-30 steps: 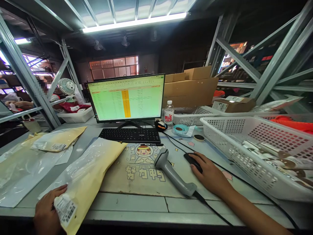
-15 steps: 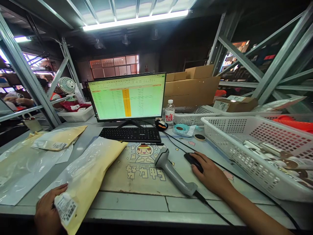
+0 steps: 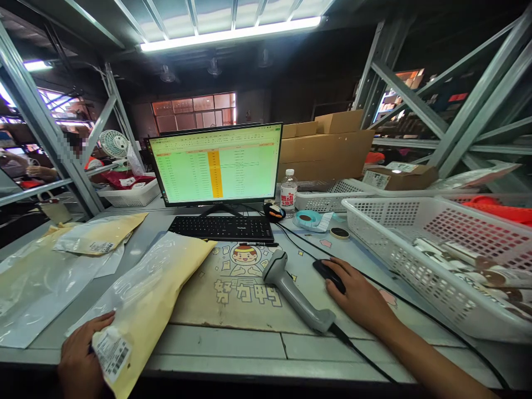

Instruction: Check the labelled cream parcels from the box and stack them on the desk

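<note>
My left hand [image 3: 85,354] is closed on the near end of a yellowish-white mailer bag [image 3: 153,293], beside its barcode label. The bag lies slanting over the desk's front edge. My right hand [image 3: 357,291] rests closed over a black computer mouse [image 3: 329,275] on a printed desk mat [image 3: 233,313]. Between the hands, a grey barcode scanner [image 3: 299,296] lies on the mat, its cable running toward the front edge. Behind the mat are a black keyboard [image 3: 220,228] and a monitor [image 3: 216,166] showing a spreadsheet with an orange column.
More mailer bags [image 3: 45,277] lie at left. A white perforated basket [image 3: 415,277] with wrapped items stands at right. A water bottle [image 3: 288,194], a blue tape roll [image 3: 308,218] and cardboard boxes [image 3: 328,152] are behind. A person [image 3: 78,145] is in the left background.
</note>
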A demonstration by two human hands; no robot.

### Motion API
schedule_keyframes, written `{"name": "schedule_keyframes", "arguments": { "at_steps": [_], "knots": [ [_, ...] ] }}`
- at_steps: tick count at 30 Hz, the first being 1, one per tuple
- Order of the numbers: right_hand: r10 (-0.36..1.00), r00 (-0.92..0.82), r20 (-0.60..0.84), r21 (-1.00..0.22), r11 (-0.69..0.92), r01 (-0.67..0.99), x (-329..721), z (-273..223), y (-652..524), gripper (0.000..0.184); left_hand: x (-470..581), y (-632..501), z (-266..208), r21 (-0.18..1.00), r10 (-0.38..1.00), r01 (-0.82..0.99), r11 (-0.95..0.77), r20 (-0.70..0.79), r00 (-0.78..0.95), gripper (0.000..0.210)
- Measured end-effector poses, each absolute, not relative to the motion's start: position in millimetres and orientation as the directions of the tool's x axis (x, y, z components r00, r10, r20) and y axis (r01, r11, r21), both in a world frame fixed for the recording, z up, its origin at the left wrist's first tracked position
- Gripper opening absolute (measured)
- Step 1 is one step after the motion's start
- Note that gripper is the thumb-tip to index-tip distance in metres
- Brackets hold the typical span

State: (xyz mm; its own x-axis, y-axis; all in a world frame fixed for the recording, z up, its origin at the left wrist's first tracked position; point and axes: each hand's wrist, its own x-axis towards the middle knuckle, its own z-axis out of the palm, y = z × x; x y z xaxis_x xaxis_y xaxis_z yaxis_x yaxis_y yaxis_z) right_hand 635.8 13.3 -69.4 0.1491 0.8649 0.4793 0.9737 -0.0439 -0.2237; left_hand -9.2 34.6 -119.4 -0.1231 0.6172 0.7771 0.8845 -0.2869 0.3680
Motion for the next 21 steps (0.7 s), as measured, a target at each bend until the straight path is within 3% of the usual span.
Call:
{"name": "schedule_keyframes", "arguments": {
  "at_steps": [21],
  "knots": [
    [0.885, 0.163, 0.435, -0.223, -0.069, 0.972, 631, -61, 10, 0.056, -11, 34, -122, 0.326, 0.609, 0.895, -0.303, 0.789, -0.081, 0.037]
  ]
}}
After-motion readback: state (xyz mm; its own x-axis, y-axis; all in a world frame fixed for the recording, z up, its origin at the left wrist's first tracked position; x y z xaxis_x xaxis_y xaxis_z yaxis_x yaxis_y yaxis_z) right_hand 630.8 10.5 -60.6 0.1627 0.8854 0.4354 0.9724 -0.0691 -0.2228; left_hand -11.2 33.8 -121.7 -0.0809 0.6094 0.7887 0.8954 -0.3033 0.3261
